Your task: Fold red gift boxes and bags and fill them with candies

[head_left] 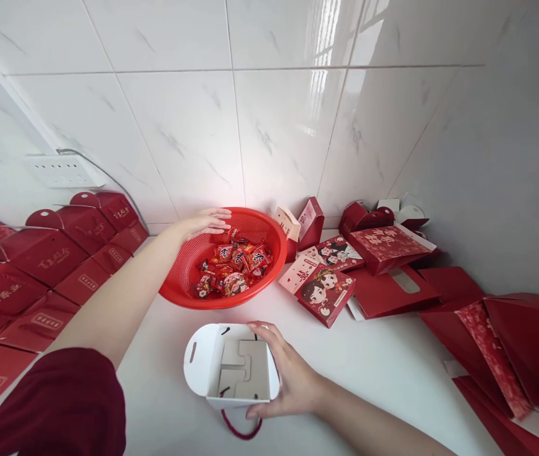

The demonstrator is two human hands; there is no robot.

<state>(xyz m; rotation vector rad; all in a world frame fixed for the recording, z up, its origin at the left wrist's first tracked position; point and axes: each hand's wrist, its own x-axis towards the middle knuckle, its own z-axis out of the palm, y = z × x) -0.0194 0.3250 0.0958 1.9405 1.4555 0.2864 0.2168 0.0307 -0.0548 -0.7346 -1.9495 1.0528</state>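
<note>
My right hand (292, 377) grips the right side of a gift box (244, 367), thumb on the near side and fingers on the far side. The box stands with its top flaps spread, showing a white inside with nothing in it and interlocked bottom panels. A dark red cord handle (243, 434) hangs at its near side. My left hand (205, 223) reaches over the far left rim of a red plastic basket (181, 259), fingers stretched out and holding nothing. Inside the basket lie several red-wrapped candies (238, 259), below and to the right of those fingers.
Rows of closed red boxes (55, 253) fill the left side. Printed cartoon boxes (323, 291) and other red boxes (387, 244) lie right of the basket. Unfilled red cartons (497, 354) crowd the far right. A tiled wall (178, 139) with a power strip (63, 170) stands behind.
</note>
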